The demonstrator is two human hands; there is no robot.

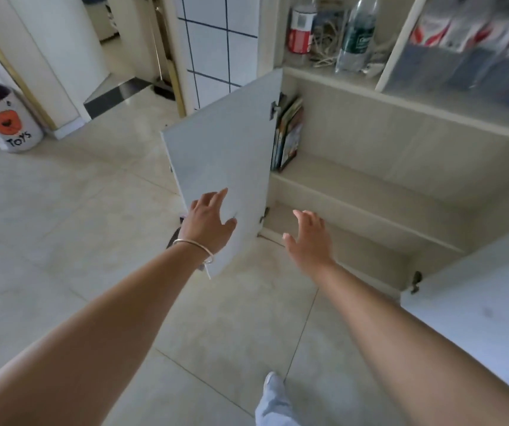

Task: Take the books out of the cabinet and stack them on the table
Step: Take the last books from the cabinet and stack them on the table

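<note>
Cabinet (pixel 370 167) space is exposed, both lower doors being swung outward; the left door (pixel 225 155) stands roughly square to the carcass, which leaves the upper shelf (pixel 354 186) reachable from the front. The right door (pixel 477 302) is seen at the frame's lower right, likewise open. Floor (pixel 62 241) in front is tiled and affords standing room between the two door edges (a foot is visible at the bottom). Books (pixel 288 133) are stood upright at the far left end of the upper shelf, leaning against the side wall just behind the hinge, so access is judged narrow on the door side and free to the right. No desk is in view. The left hand (pixel 210 219) is spread flat, fingers straight, over the left door's face near its lower edge, holding nothing. The right hand (pixel 307 238) is held wide and empty before the lower shelf, well short of the books.
</note>
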